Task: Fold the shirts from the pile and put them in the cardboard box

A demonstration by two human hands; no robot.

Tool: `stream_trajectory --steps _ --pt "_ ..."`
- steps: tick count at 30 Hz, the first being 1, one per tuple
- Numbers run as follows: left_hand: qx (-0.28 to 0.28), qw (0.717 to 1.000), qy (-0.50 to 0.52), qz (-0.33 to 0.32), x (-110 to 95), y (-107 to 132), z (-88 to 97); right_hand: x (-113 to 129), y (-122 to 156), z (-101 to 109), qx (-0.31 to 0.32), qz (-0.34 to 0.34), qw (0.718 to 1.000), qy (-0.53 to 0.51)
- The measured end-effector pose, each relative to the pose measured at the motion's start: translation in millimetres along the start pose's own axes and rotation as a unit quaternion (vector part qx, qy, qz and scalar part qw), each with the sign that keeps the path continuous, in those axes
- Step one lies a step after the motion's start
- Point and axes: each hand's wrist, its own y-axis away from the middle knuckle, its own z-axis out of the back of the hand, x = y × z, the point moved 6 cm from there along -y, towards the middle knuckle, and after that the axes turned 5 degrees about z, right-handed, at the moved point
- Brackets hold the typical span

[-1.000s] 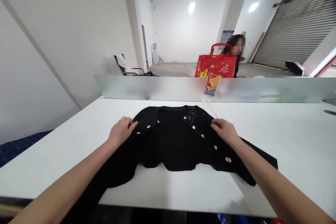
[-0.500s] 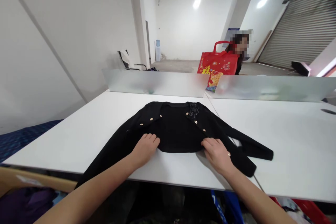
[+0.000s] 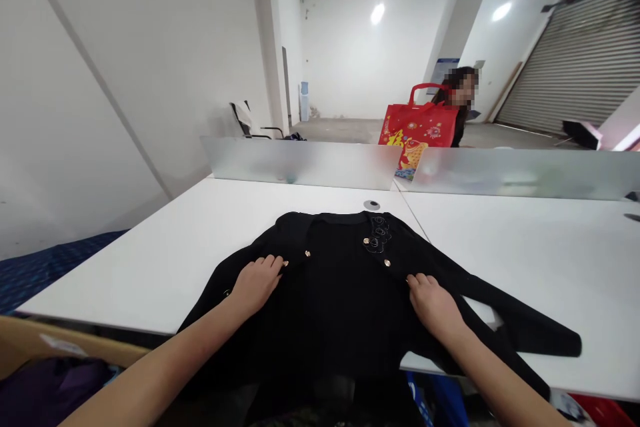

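A black jacket (image 3: 340, 287) with small gold buttons and a dark floral trim lies front-up on the white table (image 3: 165, 260), its hem hanging over the near edge. My left hand (image 3: 256, 280) rests flat on the jacket's left front with fingers stretched out. My right hand (image 3: 434, 300) lies flat on the right front beside the button row, fingers also extended. One sleeve (image 3: 525, 327) trails to the right along the table.
A frosted divider (image 3: 300, 163) runs across the back of the table. Behind it a person stands with a red patterned tote bag (image 3: 420, 133). A black chair (image 3: 247, 123) sits by the left wall. A round cable port (image 3: 371, 205) lies beyond the collar.
The jacket has been pulled toward me, so its hem now hangs off the near edge. Both hands have gone from the hem up onto the chest panels.
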Motion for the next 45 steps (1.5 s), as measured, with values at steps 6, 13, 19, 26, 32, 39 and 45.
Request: stream_trajectory --steps 6,13,19,26,32,39,45 --pt "0.066 0.958 0.208 0.185 48.3 -61.6 25.3 -65.3 -38.9 20.9 0.003 -0.158 0.959 -0.236" --pt "0.007 0.934 0.277 0.225 39.6 -145.4 86.9 -50.7 -108.6 75.3 -0.081 -0.216 0.890 -0.394" --pt "0.189 0.917 0.349 -0.026 -55.5 -101.7 29.0 53.5 -94.9 25.4 0.107 -0.070 0.863 -0.488" --pt "0.212 0.954 0.211 0.030 -8.1 -44.7 -1.9 47.1 -6.0 19.6 0.090 -0.039 0.899 -0.427" --pt "0.204 0.950 0.235 0.016 -3.0 -35.7 19.0 84.6 61.6 39.6 0.175 0.137 0.910 -0.349" --pt "0.268 0.828 0.483 -0.101 -84.3 6.6 58.1 83.2 75.9 35.8 0.076 0.172 0.931 -0.314" --pt "0.098 0.924 0.334 -0.158 -92.1 27.8 36.3 58.5 79.6 47.7 -0.001 0.095 0.894 -0.437"
